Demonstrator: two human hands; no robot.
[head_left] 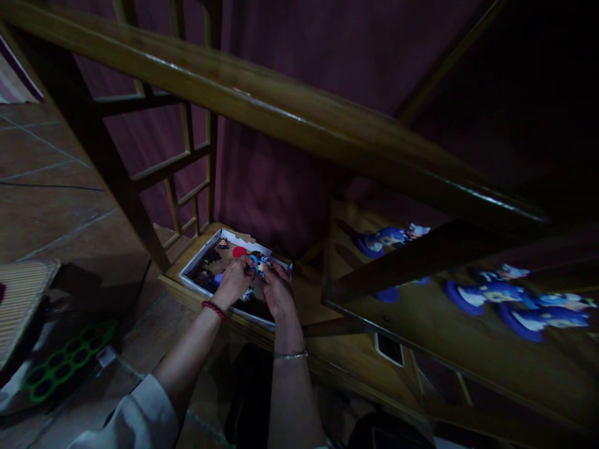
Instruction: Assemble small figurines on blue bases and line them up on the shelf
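My left hand [235, 279], with a red bead bracelet on its wrist, reaches over a shallow white box [196, 257]. Beside it my right hand [279, 288] wears a thin silver bracelet. Between the fingers of both hands is a small blue and white figurine [259, 264], its lower part partly hidden by them. Inside the box lie several small figurines, among them a dark one [212, 257] and one with a tan face [223, 243]. A red disc [239, 251] lies near my left fingertips.
The box stands on a low wooden shelf [187, 267] beside a lattice side panel [171, 165]. Several blue and white figurines [496, 293] lie or stand on the shelf at right. A phone [389, 349] rests below. A thick wooden beam [262, 93] crosses above; a green holed tray [70, 358] is at lower left.
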